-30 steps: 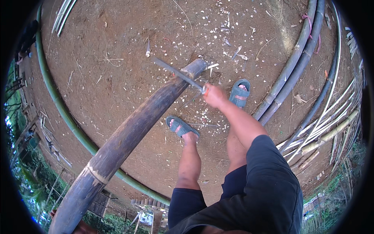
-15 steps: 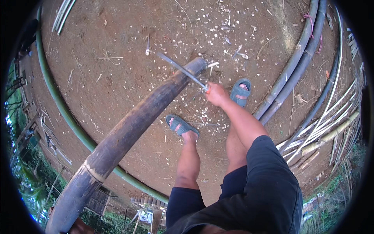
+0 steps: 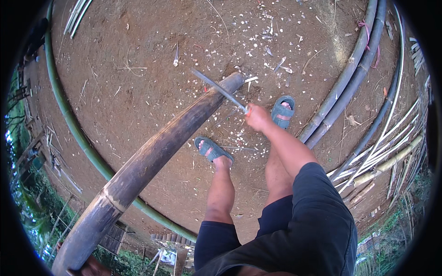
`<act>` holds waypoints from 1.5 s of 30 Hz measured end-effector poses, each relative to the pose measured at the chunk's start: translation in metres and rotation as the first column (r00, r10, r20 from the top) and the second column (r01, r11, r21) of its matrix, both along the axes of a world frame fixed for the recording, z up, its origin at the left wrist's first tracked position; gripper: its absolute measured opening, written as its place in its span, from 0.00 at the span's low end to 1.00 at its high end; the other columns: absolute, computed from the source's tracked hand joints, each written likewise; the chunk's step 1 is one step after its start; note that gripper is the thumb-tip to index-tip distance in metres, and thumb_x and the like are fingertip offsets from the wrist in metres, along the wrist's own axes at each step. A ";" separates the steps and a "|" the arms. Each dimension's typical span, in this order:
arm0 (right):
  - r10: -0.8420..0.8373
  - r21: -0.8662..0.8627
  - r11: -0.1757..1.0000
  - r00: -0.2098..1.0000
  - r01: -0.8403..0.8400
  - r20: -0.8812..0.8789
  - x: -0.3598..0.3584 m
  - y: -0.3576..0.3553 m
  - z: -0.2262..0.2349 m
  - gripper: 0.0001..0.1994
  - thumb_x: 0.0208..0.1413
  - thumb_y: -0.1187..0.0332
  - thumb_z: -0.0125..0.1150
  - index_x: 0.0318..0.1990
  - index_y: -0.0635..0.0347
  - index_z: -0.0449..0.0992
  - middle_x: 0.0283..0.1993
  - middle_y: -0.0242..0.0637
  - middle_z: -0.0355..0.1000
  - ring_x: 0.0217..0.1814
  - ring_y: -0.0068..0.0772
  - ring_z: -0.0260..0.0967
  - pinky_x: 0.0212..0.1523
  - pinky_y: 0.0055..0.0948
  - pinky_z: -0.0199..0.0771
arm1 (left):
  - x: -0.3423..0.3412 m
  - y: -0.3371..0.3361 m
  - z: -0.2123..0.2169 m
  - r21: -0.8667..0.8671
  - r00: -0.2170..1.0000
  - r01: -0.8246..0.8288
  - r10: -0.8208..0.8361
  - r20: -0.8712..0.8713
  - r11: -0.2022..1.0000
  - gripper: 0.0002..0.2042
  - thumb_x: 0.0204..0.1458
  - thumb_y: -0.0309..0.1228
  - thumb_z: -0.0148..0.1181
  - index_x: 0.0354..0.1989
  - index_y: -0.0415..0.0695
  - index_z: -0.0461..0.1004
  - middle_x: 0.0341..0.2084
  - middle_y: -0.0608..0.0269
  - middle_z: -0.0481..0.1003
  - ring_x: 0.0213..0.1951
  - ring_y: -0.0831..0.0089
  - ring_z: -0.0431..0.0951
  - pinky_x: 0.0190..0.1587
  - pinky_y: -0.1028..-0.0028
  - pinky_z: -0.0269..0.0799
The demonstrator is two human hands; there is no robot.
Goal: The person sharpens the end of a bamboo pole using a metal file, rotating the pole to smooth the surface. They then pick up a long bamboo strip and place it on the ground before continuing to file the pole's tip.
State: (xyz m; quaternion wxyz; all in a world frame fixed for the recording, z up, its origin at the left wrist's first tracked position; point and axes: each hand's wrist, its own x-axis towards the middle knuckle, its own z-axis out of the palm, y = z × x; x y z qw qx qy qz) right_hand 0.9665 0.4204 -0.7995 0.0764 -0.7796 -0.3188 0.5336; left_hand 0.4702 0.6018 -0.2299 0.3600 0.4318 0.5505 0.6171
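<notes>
My right hand (image 3: 258,117) is closed round the orange handle of a long-bladed knife (image 3: 220,90). Its straight grey blade lies across the far end of a thick, dark bamboo pole (image 3: 152,154), pointing up and left; whether it touches cannot be told. The pole slants from the lower left towards the middle, with a pale ring at one joint and a lighter strip along its left side. Down at the lower left edge, my left hand (image 3: 94,267) grips the pole's near end, mostly hidden in shadow and behind the pole.
My sandalled feet (image 3: 212,149) stand on brown soil strewn with pale chips. A long green bamboo pole (image 3: 76,129) curves past on the left, passing beneath the thick one. Two dark poles (image 3: 343,94) tied with pink string lie right, beside pale split strips (image 3: 386,152).
The thick pole has turned slightly, showing more of the lighter strip on its left side. Its far end sits a little lower. The knife and my right hand have shifted slightly right and down.
</notes>
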 end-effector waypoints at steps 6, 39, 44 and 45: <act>0.047 0.009 0.999 0.999 -0.047 -0.019 -0.019 0.003 0.013 0.19 0.52 0.64 0.64 0.52 0.56 0.75 0.46 0.52 0.79 0.50 0.57 0.77 0.52 0.50 0.76 | -0.019 -0.003 0.015 -0.037 0.999 0.036 -0.035 0.031 0.999 0.47 0.46 0.40 0.71 0.71 0.30 0.53 0.69 0.42 0.61 0.70 0.51 0.60 0.75 0.50 0.45; -0.112 0.058 0.991 0.985 0.120 -0.133 -0.077 0.001 0.007 0.23 0.51 0.65 0.65 0.57 0.54 0.74 0.41 0.46 0.80 0.45 0.52 0.79 0.47 0.48 0.79 | 0.125 0.030 -0.025 0.222 0.907 -0.202 0.268 -0.326 0.954 0.18 0.45 0.46 0.60 0.36 0.43 0.79 0.36 0.55 0.81 0.43 0.55 0.80 0.48 0.51 0.74; -0.192 -0.018 0.981 0.980 0.191 -0.058 -0.079 -0.013 -0.016 0.18 0.53 0.64 0.65 0.52 0.52 0.75 0.46 0.48 0.79 0.49 0.53 0.78 0.50 0.48 0.77 | 0.086 0.038 -0.021 0.178 0.932 -0.192 0.237 -0.274 0.965 0.21 0.45 0.46 0.62 0.41 0.41 0.75 0.40 0.53 0.78 0.47 0.55 0.77 0.52 0.51 0.69; -0.134 -0.051 0.990 0.990 0.132 -0.034 -0.074 -0.010 -0.016 0.18 0.53 0.64 0.64 0.52 0.52 0.76 0.47 0.48 0.79 0.49 0.53 0.78 0.51 0.48 0.77 | 0.081 0.034 -0.017 0.174 0.931 -0.204 0.246 -0.269 0.963 0.22 0.45 0.45 0.62 0.43 0.40 0.74 0.42 0.52 0.77 0.49 0.54 0.76 0.54 0.51 0.68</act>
